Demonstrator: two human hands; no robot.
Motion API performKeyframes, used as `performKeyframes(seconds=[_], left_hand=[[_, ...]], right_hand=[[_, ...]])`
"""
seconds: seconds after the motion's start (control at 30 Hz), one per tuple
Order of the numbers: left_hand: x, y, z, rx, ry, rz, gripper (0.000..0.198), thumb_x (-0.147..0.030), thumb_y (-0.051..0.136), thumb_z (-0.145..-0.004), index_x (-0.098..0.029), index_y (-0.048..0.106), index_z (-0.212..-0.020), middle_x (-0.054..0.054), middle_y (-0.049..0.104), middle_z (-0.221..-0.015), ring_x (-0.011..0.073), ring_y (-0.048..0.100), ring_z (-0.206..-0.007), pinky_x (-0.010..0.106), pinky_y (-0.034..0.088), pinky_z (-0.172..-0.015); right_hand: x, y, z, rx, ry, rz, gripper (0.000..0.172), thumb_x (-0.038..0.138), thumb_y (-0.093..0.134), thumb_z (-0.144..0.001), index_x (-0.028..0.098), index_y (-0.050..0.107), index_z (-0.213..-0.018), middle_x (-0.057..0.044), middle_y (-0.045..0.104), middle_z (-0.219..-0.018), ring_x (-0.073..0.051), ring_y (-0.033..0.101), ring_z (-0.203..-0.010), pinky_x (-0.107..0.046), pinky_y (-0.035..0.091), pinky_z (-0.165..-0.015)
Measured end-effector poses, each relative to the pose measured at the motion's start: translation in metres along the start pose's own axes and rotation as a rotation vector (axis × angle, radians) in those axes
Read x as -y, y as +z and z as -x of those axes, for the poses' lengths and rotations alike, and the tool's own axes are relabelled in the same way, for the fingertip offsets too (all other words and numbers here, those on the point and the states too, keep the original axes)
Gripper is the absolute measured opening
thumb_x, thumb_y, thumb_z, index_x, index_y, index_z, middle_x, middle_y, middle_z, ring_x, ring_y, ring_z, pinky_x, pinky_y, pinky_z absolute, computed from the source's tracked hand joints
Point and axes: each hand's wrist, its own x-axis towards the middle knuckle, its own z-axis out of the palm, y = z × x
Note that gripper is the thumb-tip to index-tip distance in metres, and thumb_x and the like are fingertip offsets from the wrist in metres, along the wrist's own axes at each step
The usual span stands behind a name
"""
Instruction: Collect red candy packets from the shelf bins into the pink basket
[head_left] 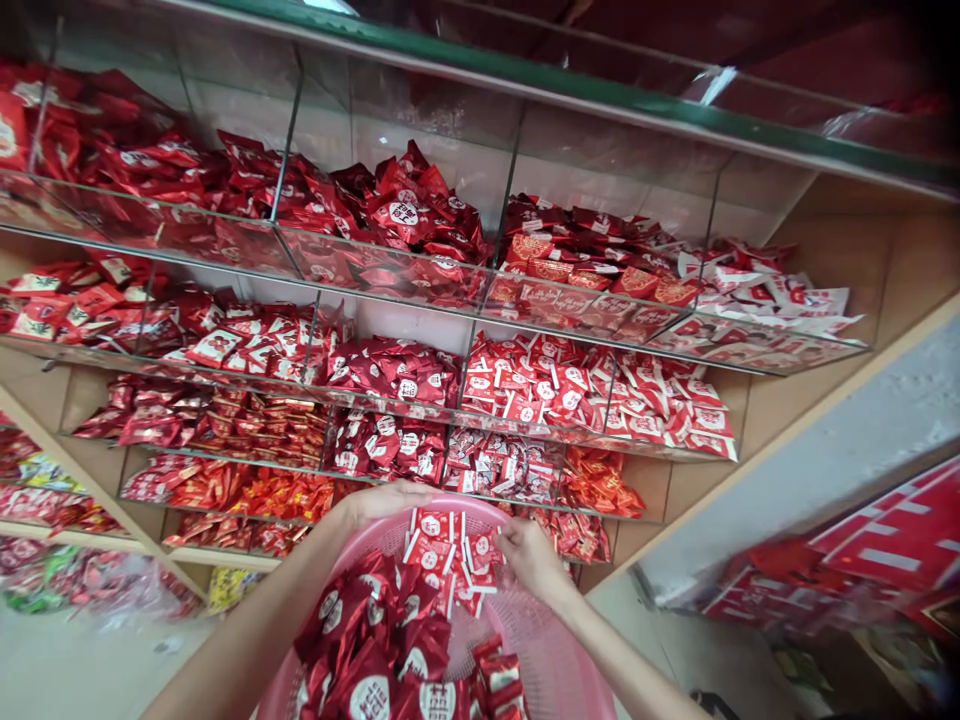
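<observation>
A pink plastic basket (551,640) is low in the middle of the head view. My left hand (390,502) grips its far rim on the left, with the fingertips partly hidden. At the right side of the basket my right hand (531,560) is closed, its fingertips pinching the edge of a small red-and-white candy packet (484,550). Several like packets (433,545) lie beside it against the basket's far wall. Larger dark-red candy packets (367,620) with white labels fill the left and near part. A few narrow red shiny packets (501,680) sit near the front.
Glass-fronted shelves (405,290) rise ahead, their dividers separating heaps of red wrapped candies (525,385). A thick glass edge (570,85) crosses the top. At right stand a grey wall (847,430) and red packages (892,530). Bagged goods (97,580) lie low at left.
</observation>
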Motion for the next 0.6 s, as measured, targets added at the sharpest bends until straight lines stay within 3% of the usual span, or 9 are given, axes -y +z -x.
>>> performKeyframes(seconds=[0.2,0.47,0.6], left_hand=[[0.003,0.001,-0.004,-0.033,-0.021,-0.034,0.054,-0.048,0.07,-0.064,-0.019,0.064,-0.109,0.006,0.062,-0.115,0.0242,0.054,-0.109,0.034,0.035,-0.098],[0.002,0.003,0.002,-0.05,-0.021,-0.045,0.058,-0.05,0.07,-0.063,-0.018,0.063,-0.11,0.008,0.063,-0.112,0.0247,0.055,-0.108,0.035,0.035,-0.099],[0.001,0.0,0.001,-0.045,-0.028,-0.089,0.059,-0.05,0.069,-0.064,-0.018,0.062,-0.112,0.009,0.062,-0.114,0.0247,0.055,-0.108,0.035,0.034,-0.099]], right_hand=[[-0.004,0.007,0.003,-0.041,-0.012,0.031,0.021,0.028,0.038,-0.08,0.021,0.039,-0.06,0.004,0.048,-0.045,-0.014,0.057,-0.037,-0.02,0.03,-0.033],[-0.003,0.014,0.006,-0.024,-0.016,0.067,0.027,0.036,0.038,-0.083,0.019,0.047,-0.064,-0.001,0.059,-0.052,-0.014,0.055,-0.041,-0.022,0.036,-0.04],[0.002,0.006,0.011,-0.089,-0.12,0.212,0.029,0.035,0.039,-0.083,0.018,0.054,-0.064,-0.004,0.062,-0.059,-0.016,0.057,-0.054,-0.023,0.037,-0.049]])
